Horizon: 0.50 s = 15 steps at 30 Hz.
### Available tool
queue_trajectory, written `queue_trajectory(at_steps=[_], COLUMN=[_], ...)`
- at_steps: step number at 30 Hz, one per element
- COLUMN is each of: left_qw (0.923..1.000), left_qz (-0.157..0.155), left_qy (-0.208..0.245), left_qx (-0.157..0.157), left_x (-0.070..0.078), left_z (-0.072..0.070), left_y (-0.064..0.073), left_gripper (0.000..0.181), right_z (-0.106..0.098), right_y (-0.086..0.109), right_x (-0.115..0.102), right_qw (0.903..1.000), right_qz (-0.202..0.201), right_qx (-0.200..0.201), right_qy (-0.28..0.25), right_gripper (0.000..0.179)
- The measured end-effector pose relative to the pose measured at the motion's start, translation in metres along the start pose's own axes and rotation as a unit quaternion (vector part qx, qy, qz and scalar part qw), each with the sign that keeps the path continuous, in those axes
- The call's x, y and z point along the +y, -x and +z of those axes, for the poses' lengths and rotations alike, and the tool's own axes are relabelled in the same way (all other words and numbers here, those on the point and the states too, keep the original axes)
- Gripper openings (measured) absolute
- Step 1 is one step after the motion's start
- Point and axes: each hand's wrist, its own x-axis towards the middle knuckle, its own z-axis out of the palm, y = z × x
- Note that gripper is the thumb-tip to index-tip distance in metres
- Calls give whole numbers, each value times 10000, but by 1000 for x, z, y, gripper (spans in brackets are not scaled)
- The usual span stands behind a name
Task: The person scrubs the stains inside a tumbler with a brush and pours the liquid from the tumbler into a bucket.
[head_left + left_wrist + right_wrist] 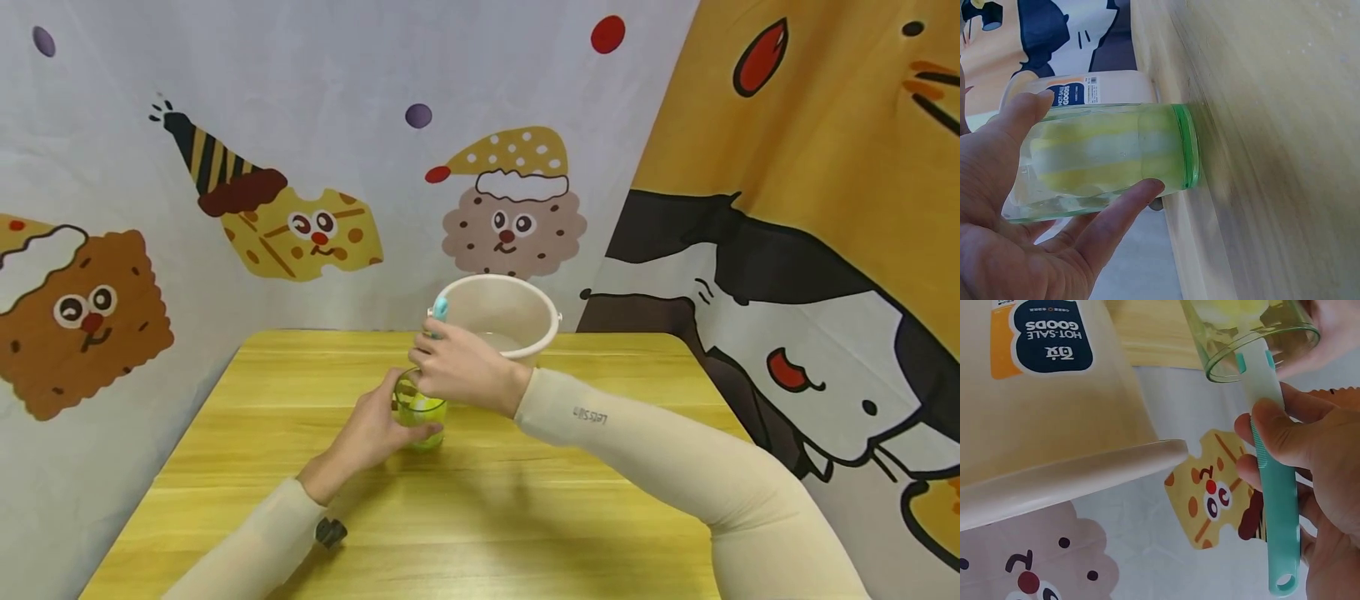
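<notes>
One left hand (pixel 372 429), thumb and fingers curved wide apart; one right hand (pixel 467 367), higher and farther forward, fingers curled in a grip, right arm (pixel 675 458) bent at elbow.

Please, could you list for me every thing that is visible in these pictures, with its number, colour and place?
Drinking glass: one, clear green, in front of the bucket, slightly left.
Scrubber: one, teal-and-white handle, yellow-and-white head inside the glass.
Bucket: one, off-white, far side of the table.
Label: one, dark blue, orange and white, on the bucket's outer wall.
Table: one, yellow wood-grain, under the work.
Backdrop cloth: sheet count unclear, white-grey and orange, cartoon-printed, around the table.
Small object: one, black, by the left cuff.
Sleeves: two, cream, on the arms.
Left grip: one, bare, around the glass.
Right grip: one, bare, on the scrubber's handle.
</notes>
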Motion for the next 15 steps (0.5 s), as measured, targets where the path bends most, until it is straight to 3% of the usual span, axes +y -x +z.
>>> queue_trajectory(at_steps=[6, 15], left_qw=[9999, 9998], left_qz=[-97, -214], left_qy=[-76, -21], left_qx=[0, 24], left_x=[1, 1], left_z=[0, 0], left_y=[-1, 0], left_gripper=[97, 96], right_z=[-1, -7], right_y=[0, 4], right_x=[5, 17], right_qw=[9999, 9996], right_qz=[-145, -25], right_qx=[-52, -125], right_qy=[-42, -233], right_gripper=[32, 28])
